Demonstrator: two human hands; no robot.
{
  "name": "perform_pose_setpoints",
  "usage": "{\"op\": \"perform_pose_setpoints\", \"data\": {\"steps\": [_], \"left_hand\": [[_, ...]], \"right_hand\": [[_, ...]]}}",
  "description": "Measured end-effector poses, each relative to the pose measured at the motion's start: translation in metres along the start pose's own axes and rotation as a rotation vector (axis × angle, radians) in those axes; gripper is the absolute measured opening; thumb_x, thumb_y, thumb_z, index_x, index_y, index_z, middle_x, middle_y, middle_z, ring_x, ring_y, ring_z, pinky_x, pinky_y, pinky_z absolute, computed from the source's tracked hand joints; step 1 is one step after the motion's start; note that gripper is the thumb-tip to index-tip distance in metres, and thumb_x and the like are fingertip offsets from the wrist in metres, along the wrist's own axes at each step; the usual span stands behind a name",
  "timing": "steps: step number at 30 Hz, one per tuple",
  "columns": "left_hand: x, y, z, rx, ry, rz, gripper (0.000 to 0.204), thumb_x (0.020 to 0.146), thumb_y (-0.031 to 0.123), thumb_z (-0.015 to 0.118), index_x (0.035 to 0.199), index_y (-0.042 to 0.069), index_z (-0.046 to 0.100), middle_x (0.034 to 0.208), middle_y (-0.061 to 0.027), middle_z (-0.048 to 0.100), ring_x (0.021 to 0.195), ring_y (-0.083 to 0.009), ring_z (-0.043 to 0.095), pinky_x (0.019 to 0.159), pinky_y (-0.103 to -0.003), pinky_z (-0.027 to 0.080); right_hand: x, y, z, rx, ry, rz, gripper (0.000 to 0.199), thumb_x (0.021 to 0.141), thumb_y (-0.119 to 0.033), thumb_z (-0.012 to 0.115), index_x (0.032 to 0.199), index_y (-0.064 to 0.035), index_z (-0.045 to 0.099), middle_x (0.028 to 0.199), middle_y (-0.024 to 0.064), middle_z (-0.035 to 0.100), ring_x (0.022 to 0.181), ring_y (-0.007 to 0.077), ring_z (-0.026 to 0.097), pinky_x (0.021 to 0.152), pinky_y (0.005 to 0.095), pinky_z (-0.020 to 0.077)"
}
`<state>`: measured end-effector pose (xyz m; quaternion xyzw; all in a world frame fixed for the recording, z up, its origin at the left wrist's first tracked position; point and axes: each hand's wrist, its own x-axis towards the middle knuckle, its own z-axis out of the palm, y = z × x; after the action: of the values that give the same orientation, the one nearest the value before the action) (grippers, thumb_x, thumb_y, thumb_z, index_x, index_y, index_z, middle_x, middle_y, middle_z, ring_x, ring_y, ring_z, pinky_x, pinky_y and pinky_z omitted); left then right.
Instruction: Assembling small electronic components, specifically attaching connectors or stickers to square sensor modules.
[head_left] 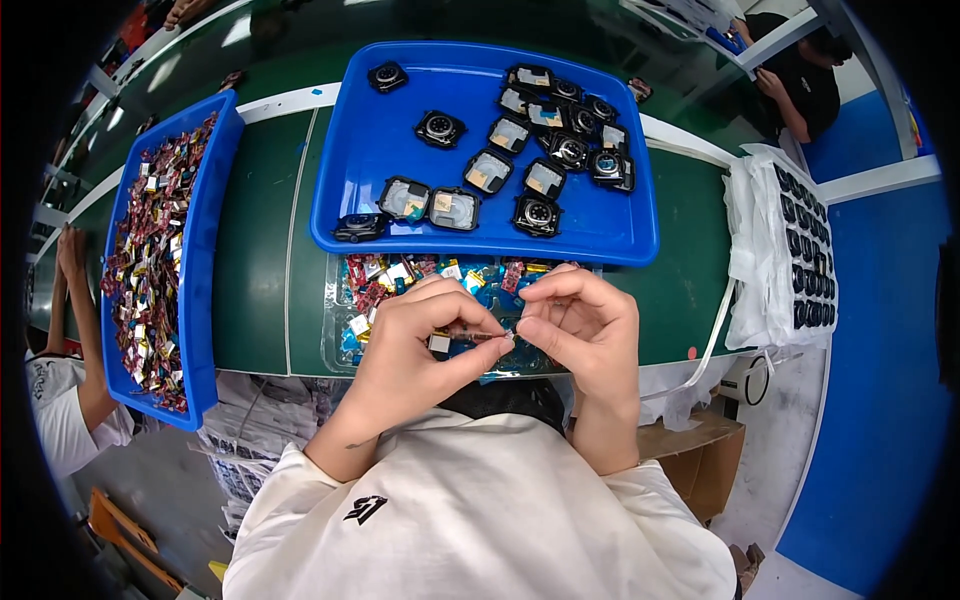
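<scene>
While both pinch it | thin strip | long axis left-right

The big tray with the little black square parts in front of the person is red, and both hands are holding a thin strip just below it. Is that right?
Not quite. The head view shows that the big tray holding the black square parts is blue, not red. The rest is right: the left hand and right hand pinch a thin strip between them just below that tray.

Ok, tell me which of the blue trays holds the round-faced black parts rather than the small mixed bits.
The wide blue tray straight ahead, beyond both hands, holds the black parts. The narrow blue tray on the left is full of small reddish bits.
</scene>
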<state>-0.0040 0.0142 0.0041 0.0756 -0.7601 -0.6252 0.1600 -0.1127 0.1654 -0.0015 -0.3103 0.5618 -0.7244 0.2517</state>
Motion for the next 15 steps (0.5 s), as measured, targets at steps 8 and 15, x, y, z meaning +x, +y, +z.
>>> {"op": "perform_pose_setpoints", "data": {"steps": [8,15], "left_hand": [[-0.003,-0.006,-0.003,-0.268,-0.016,-0.064,0.007,0.078,0.000,0.073,0.084,-0.002,0.069,0.076,-0.0056,0.063,0.069,-0.0100,0.056,0.060,-0.022,0.044],[-0.002,-0.010,-0.002,-0.429,-0.033,-0.085,0.006,0.084,0.000,0.068,0.089,-0.004,0.067,0.083,-0.0054,0.063,0.074,-0.0088,0.058,0.064,-0.022,0.045]], "right_hand": [[-0.004,0.006,-0.004,0.160,-0.044,-0.007,0.016,0.083,0.008,0.066,0.098,0.0067,0.062,0.095,0.0101,0.063,0.086,0.0135,0.062,0.075,0.0257,0.0526],[-0.002,0.003,0.010,0.281,-0.086,0.044,0.012,0.083,0.003,0.068,0.086,0.0006,0.056,0.083,0.0114,0.060,0.077,0.0159,0.058,0.069,0.0255,0.0469]]}}
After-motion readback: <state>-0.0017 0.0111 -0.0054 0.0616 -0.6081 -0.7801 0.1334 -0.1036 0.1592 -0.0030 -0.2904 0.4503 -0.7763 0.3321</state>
